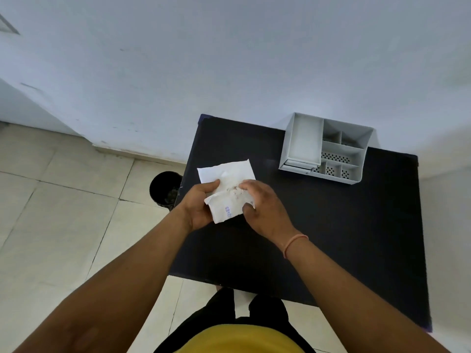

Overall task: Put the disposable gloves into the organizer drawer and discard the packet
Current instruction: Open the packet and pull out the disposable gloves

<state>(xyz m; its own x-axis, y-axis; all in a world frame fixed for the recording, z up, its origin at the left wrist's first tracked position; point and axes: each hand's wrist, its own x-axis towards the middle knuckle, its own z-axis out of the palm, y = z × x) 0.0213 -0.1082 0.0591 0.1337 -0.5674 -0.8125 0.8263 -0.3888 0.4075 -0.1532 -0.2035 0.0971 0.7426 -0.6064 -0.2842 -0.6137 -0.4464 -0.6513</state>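
A white paper packet of disposable gloves [226, 184], with blue print on its near end, is held above the left part of the black table [344, 225]. My left hand [197, 207] grips its left edge. My right hand [265, 210] pinches its right side, fingers pressed into the crumpled middle. Whether any gloves are out of the packet I cannot tell. The grey desk organizer [328, 149] stands at the table's far right corner; its drawer [304, 142] looks pulled out on the left and shows nothing inside.
A black waste bin [165, 189] stands on the tiled floor just left of the table, with some dark scraps in it. A pale wall runs behind the table. The organizer's right half has several small perforated compartments.
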